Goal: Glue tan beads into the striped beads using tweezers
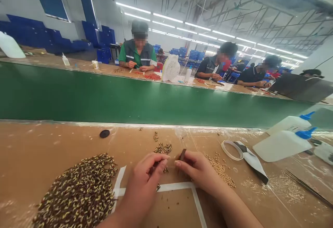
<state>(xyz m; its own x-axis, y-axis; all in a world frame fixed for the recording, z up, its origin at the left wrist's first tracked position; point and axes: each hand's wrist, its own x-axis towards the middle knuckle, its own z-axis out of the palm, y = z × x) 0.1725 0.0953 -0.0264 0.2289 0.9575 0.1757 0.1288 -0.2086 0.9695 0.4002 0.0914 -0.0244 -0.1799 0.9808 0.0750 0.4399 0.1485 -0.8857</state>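
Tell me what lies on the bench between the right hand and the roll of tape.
In the head view, a scatter of small pale beads lies on the brown bench between the right hand and the roll of tape.

Parts heap [78,193] left, bottles [282,144] right, between clear.

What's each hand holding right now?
Left hand: closed, pinching a small dark piece.
Right hand: closed, holding a dark brown part.
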